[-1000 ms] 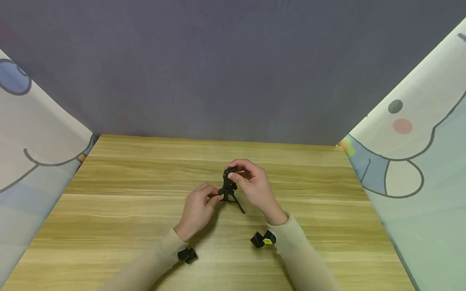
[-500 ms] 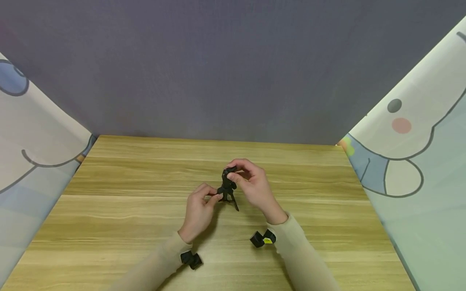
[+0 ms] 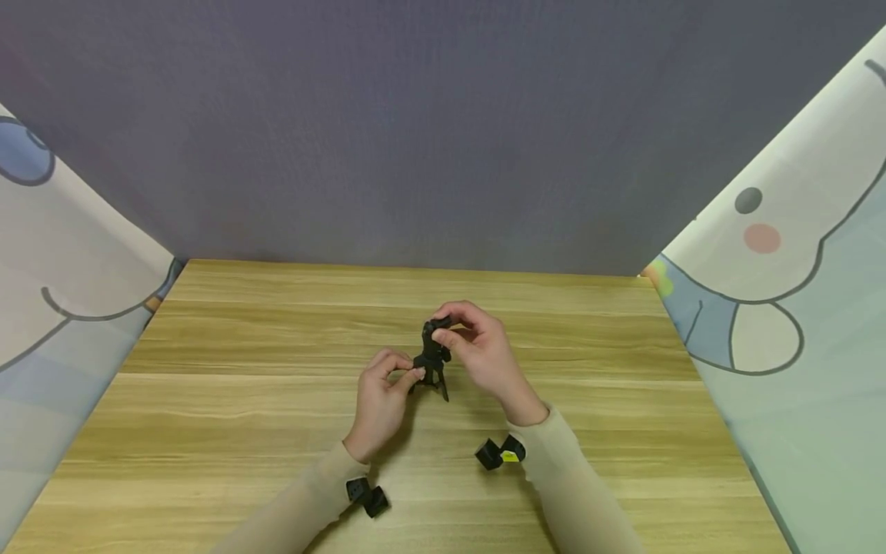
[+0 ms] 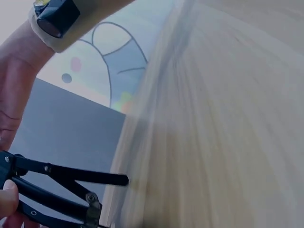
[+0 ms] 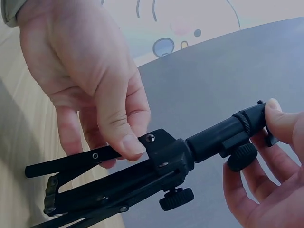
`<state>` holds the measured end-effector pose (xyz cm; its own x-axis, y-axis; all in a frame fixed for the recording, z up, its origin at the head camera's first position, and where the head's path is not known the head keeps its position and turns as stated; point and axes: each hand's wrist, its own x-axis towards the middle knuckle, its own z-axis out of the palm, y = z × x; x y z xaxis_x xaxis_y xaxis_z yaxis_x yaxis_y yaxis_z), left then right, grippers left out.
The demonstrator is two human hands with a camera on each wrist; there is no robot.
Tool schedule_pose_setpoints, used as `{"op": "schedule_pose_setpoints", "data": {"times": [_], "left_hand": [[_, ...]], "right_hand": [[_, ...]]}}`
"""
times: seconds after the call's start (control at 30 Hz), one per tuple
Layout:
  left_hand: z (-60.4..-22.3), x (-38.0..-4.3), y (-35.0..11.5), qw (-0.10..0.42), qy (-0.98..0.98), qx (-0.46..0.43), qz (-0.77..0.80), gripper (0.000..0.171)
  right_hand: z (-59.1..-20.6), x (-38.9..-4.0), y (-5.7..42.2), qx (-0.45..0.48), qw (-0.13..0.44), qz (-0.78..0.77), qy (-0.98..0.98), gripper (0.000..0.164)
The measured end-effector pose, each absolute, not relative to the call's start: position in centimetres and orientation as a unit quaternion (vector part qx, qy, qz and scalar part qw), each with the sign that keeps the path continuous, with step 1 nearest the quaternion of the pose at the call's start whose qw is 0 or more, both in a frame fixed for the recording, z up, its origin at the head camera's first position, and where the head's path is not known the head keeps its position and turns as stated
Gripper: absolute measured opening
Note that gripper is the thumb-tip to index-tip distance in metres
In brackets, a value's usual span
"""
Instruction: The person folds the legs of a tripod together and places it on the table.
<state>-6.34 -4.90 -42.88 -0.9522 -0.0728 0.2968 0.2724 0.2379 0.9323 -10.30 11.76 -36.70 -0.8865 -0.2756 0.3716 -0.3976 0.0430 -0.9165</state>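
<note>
A small black tripod (image 3: 432, 355) stands roughly upright over the middle of the table, held by both hands. My left hand (image 3: 379, 396) pinches it low down, at the top of a leg; in the right wrist view the left thumb (image 5: 128, 142) presses on that leg just below the collar (image 5: 173, 159). At the tripod's head, my right hand (image 3: 487, 358) grips with thumb and fingertips. Two knurled knobs, an upper one (image 5: 242, 156) and a lower one (image 5: 176, 198), stick out from the shaft. The legs are partly spread, with hinged braces (image 4: 71, 187) between them and the centre column.
The wood-grain table (image 3: 242, 331) lies under both arms. A dark grey panel (image 3: 415, 138) rises behind it, and cartoon-printed cloths hang at the left (image 3: 83, 246) and right (image 3: 782, 277). Black wrist cameras sit on the left (image 3: 367, 496) and right (image 3: 500, 454) sleeves.
The tripod's front leg has swung left, and a leg end now shows on the left. My left wrist has shifted slightly right and turned. The right hand has barely moved.
</note>
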Motion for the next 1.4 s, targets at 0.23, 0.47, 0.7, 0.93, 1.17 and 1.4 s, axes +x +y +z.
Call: {"op": "schedule_pose_setpoints", "data": {"times": [0.23,0.47,0.7,0.93,1.17,1.4], "left_hand": [[-41.0,-5.9,-5.0,0.121,-0.782,-0.078,-0.607,0.008],[-41.2,-5.9,-5.2,0.109,-0.784,-0.082,-0.605,0.008],[-41.2,-6.0,-5.5,0.11,-0.79,-0.091,-0.597,0.008],[-41.3,-6.1,-5.6,0.111,-0.786,-0.094,-0.601,0.011],[-41.1,-6.2,-5.6,0.106,-0.785,-0.086,-0.604,0.01],[-44.0,-7.2,-5.8,0.094,-0.786,-0.063,-0.608,0.011]], "right_hand": [[-36.8,-10.4,12.5,0.223,0.04,0.655,-0.72,0.018],[-36.6,-10.4,12.6,0.23,0.029,0.654,-0.72,0.025],[-36.6,-10.4,12.5,0.235,0.024,0.664,-0.709,0.035],[-37.0,-10.4,13.0,0.22,0.034,0.669,-0.709,0.04],[-38.4,-10.3,14.1,0.193,0.034,0.672,-0.714,0.042],[-40.3,-9.9,14.9,0.164,0.02,0.672,-0.722,0.037]]}}
